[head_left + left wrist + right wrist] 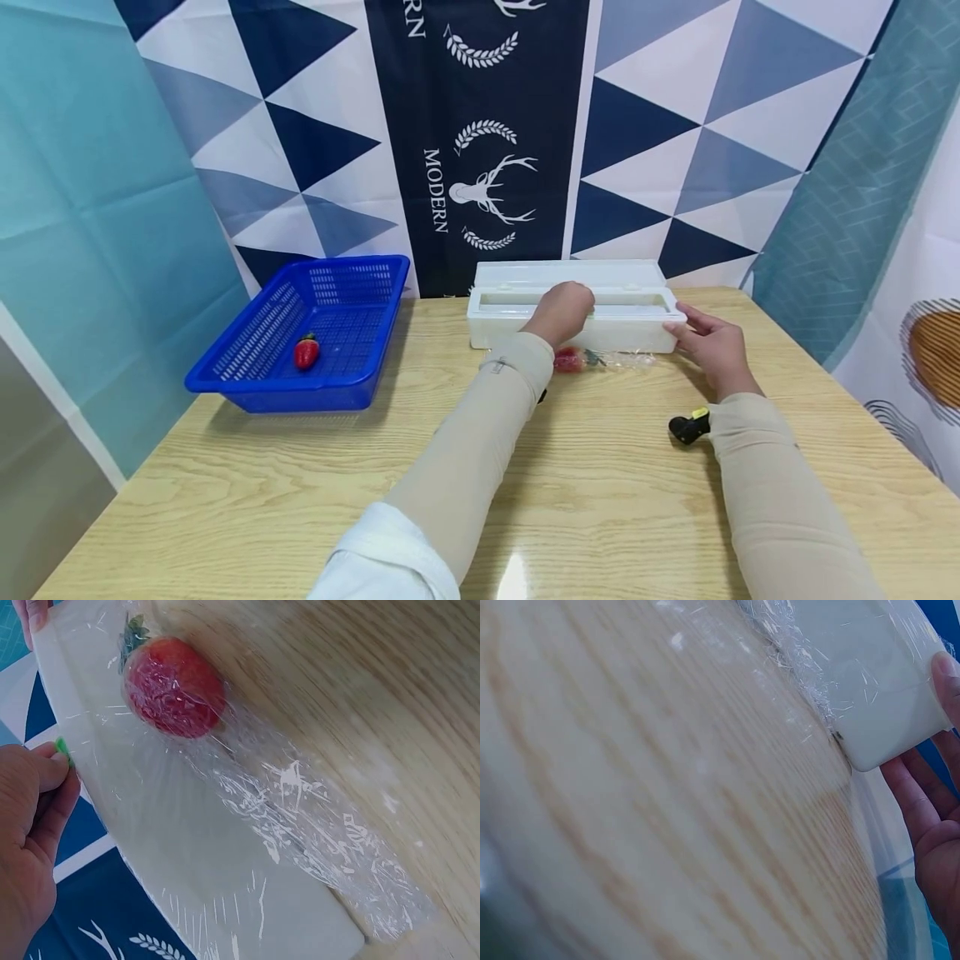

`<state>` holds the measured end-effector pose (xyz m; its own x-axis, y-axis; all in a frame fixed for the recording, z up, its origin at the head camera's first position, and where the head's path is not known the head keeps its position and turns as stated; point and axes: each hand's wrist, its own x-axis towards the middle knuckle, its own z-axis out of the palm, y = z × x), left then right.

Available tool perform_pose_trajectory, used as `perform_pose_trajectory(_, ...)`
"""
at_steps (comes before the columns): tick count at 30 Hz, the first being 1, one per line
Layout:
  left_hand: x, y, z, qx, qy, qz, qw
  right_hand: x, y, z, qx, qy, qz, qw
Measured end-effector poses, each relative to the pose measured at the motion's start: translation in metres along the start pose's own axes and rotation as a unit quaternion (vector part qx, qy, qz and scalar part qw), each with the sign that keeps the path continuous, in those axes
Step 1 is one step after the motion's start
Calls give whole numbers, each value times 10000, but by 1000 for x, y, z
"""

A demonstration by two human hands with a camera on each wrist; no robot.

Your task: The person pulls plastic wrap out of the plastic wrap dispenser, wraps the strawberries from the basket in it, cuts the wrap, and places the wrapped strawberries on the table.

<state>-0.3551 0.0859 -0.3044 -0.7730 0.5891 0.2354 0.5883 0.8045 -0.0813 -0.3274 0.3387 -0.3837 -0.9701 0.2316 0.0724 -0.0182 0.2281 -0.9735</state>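
A long white cling film box stands at the back of the table with its lid tipped back. My left hand is over its front edge; in the left wrist view the thumb and forefinger pinch a small green tab there. My right hand grips the box's right end, thumb on top and fingers round the side. Clear film hangs down the box front onto the table. Wrapped in it is a red strawberry with green leaves, partly behind my left wrist in the head view.
To the left, a blue plastic basket holds another strawberry. A patterned cloth hangs right behind the box. The wooden table extends in front, and its right edge slants past my right arm.
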Motion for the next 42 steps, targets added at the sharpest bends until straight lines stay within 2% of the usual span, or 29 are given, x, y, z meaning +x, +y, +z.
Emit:
perform_pose_trajectory(17,-11,-20,5,155,-94,-62,9998,0,2,2,-50,-6,8,10000)
perform_pose_trajectory(25,-18,-27,4,126,92,121,9998,0,3,7,110,-12,-156,9998)
perform_pose_trajectory(34,-24,-40,5,158,178,171,9996,-2,0,8,308,51,-115,9994)
perform_pose_trajectory(38,-29,-51,5,158,207,102,9996,-3,-1,6,431,50,-125,9990)
perform_pose_trajectory(42,-35,-58,5,168,86,-72,9998,-2,0,3,492,15,-96,9987)
